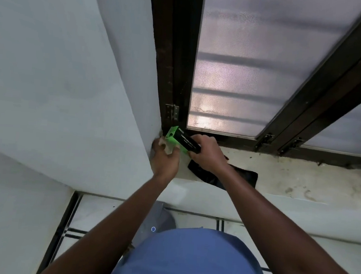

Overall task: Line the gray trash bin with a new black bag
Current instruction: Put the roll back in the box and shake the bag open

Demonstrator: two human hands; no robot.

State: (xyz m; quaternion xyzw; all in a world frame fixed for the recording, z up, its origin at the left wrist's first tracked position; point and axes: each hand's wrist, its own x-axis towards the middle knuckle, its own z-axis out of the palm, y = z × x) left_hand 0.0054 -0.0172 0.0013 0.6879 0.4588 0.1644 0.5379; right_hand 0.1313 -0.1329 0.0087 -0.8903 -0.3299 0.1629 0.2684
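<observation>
A green-and-black box (180, 140) is gripped by both the left hand (165, 160) and the right hand (206, 154) above the stained window sill (291, 179). A black bag (240, 175) lies on that sill, below the brown-framed window (247, 66).

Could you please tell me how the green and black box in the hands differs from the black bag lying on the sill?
The box is rigid and green with a black printed face; the black bag is limp, flat and plain black. The box is gripped by the left hand and right hand; the bag lies loose under the right wrist. Both are at the window sill.
</observation>
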